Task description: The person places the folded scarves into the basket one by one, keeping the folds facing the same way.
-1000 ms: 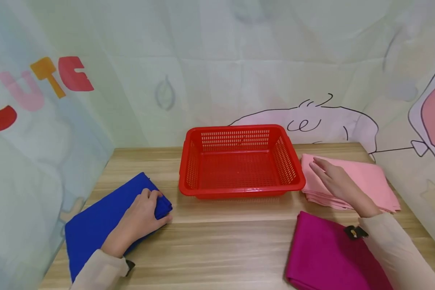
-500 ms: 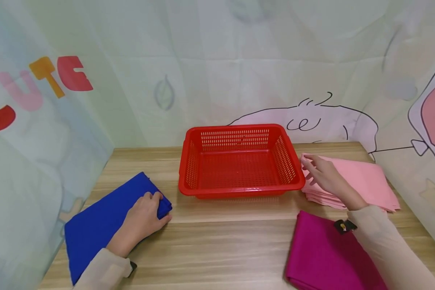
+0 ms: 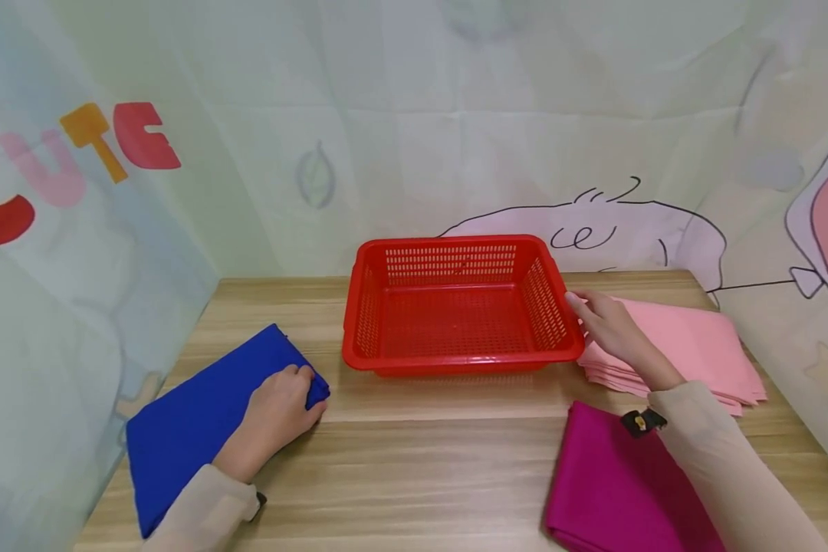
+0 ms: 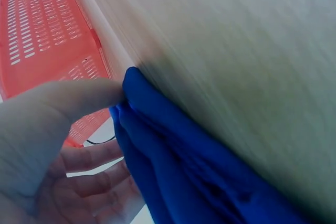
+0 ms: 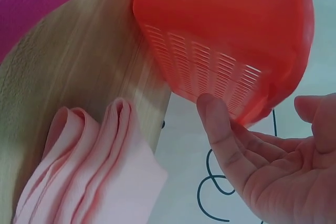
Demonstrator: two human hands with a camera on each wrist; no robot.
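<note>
My left hand (image 3: 276, 414) grips the right-hand corner of a folded blue cloth (image 3: 186, 429) at the left of the table. In the left wrist view the thumb (image 4: 79, 98) lies against the layered fold and the other fingers are on its far side. At the right rim of a red plastic basket (image 3: 455, 360) is my right hand (image 3: 614, 330), its fingers extended and nothing held in it. The right wrist view shows those fingers (image 5: 220, 135) close to the basket's side; whether they touch it I cannot tell. The basket has nothing in it.
A folded pink cloth (image 3: 690, 337) lies right of the basket, partly under my right hand. Nearer me is a folded magenta cloth (image 3: 607, 475), with my right sleeve (image 3: 724, 452) over it. A printed curtain (image 3: 262, 153) borders the wooden table (image 3: 428, 475) behind.
My right hand has moved left from over the pink cloth to the basket's right rim. The left hand has stayed at the blue cloth's corner, with its fingers slightly shifted.
</note>
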